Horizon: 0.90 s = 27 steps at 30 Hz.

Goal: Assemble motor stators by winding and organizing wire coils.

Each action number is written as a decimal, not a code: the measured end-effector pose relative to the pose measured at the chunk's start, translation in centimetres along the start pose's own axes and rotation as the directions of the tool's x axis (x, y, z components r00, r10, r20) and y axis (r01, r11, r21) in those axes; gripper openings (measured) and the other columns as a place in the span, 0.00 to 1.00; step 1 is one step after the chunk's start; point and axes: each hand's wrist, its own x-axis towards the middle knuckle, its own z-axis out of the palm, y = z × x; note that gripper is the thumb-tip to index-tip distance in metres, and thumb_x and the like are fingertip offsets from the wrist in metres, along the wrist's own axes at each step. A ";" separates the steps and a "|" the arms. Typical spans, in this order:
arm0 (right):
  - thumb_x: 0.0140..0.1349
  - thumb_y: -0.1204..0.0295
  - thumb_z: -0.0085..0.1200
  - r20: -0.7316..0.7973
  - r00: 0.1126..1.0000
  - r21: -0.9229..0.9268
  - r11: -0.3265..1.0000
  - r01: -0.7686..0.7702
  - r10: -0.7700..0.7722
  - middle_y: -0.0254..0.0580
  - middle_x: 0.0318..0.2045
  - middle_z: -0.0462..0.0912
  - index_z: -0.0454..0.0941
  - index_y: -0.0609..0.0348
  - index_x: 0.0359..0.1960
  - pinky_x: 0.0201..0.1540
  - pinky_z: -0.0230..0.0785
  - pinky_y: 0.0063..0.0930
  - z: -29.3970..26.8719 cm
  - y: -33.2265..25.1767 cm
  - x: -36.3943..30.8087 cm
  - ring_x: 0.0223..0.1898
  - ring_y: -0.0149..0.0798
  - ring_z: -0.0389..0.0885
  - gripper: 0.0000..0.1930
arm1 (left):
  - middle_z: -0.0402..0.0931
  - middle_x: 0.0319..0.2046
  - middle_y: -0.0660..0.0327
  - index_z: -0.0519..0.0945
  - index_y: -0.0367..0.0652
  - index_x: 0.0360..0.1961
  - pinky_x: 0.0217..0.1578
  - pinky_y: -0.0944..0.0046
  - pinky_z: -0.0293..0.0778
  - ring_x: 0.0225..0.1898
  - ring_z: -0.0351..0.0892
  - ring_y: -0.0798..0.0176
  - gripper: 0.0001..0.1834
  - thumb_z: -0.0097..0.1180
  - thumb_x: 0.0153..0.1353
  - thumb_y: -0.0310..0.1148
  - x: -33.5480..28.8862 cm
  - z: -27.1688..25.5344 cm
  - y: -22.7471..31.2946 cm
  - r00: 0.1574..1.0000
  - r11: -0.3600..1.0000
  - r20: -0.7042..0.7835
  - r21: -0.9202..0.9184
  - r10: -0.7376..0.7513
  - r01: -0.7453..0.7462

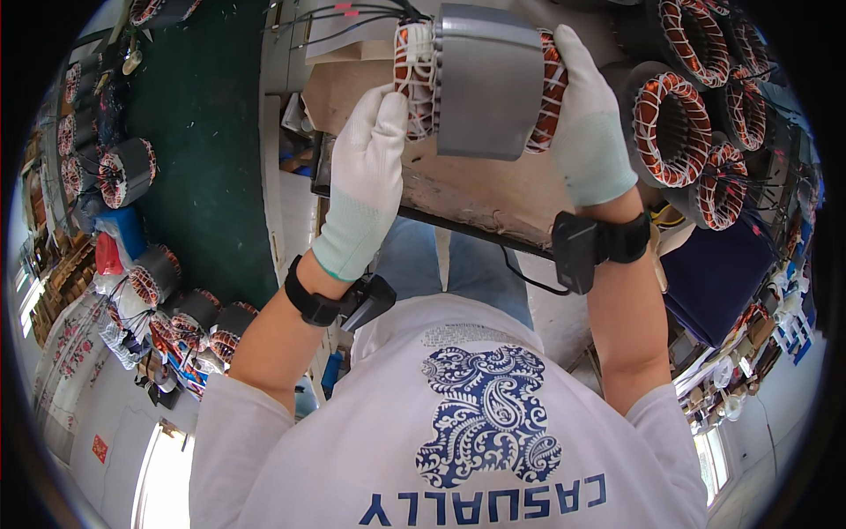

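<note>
Between my two gloved hands is a motor stator (490, 84), a grey steel cylinder lying on its side. Copper windings laced with white cord show at both of its ends, and black lead wires (366, 18) trail from its upper left. My left hand (371, 145), in a white glove, grips the left winding end with its fingers curled. Against the right winding end lies my right hand (589, 115), gloved as well, its thumb side along the rim. The far fingers of the right hand are hidden behind the stator.
Beneath the stator is a brown board (476, 181) with a dark front edge. More stators (671, 128) are stacked at the right, with a dark blue cloth (718, 278) below them. Along the left, a dark green surface (198, 176) has further stators (128, 172) at its outer side.
</note>
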 end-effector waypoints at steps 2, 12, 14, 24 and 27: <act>0.76 0.54 0.44 0.331 0.941 0.305 0.934 -0.184 0.078 0.42 0.42 0.88 0.78 0.65 0.57 0.43 0.80 0.32 0.1 -1.1 1.1 0.39 0.38 0.87 0.24 | 0.77 0.37 0.63 0.78 0.33 0.52 0.45 0.70 0.70 0.38 0.70 0.72 0.20 0.46 0.78 0.42 0.5 0.4 0.7 1.000 0.998 -0.023 -0.060 0.017 -0.018; 0.78 0.51 0.45 0.205 0.914 -0.178 0.905 0.387 -0.351 0.35 0.45 0.83 0.80 0.65 0.54 0.52 0.69 0.22 -3.9 5.4 0.5 0.45 0.25 0.79 0.26 | 0.77 0.36 0.60 0.77 0.35 0.50 0.44 0.67 0.70 0.37 0.72 0.68 0.16 0.48 0.75 0.37 -0.2 0.8 -0.7 0.999 1.000 0.030 -0.020 0.014 -0.013; 0.78 0.51 0.45 0.241 0.901 -0.214 0.885 0.412 -0.361 0.34 0.45 0.83 0.80 0.67 0.54 0.52 0.68 0.22 -4.7 5.8 -0.5 0.45 0.26 0.77 0.27 | 0.75 0.35 0.61 0.77 0.35 0.48 0.43 0.66 0.70 0.36 0.70 0.67 0.14 0.48 0.74 0.36 -0.5 0.8 -0.9 0.997 0.995 0.070 -0.089 -0.028 0.034; 0.78 0.53 0.44 0.091 0.972 -0.159 0.967 -0.201 0.217 0.32 0.39 0.83 0.81 0.66 0.51 0.42 0.70 0.19 -6.6 7.3 -8.3 0.38 0.22 0.76 0.25 | 0.73 0.34 0.69 0.78 0.37 0.47 0.40 0.71 0.67 0.36 0.67 0.75 0.21 0.49 0.77 0.47 -7.9 -1.2 2.2 0.871 0.892 0.225 -0.013 -0.437 0.451; 0.80 0.55 0.39 0.119 0.992 -0.195 0.981 -0.013 0.037 0.38 0.44 0.86 0.78 0.65 0.57 0.50 0.75 0.25 -5.6 6.5 -7.9 0.44 0.31 0.85 0.25 | 0.76 0.37 0.67 0.78 0.36 0.49 0.43 0.70 0.69 0.38 0.70 0.74 0.22 0.47 0.77 0.48 -6.4 -1.5 3.4 0.842 0.871 0.237 0.039 -0.485 0.490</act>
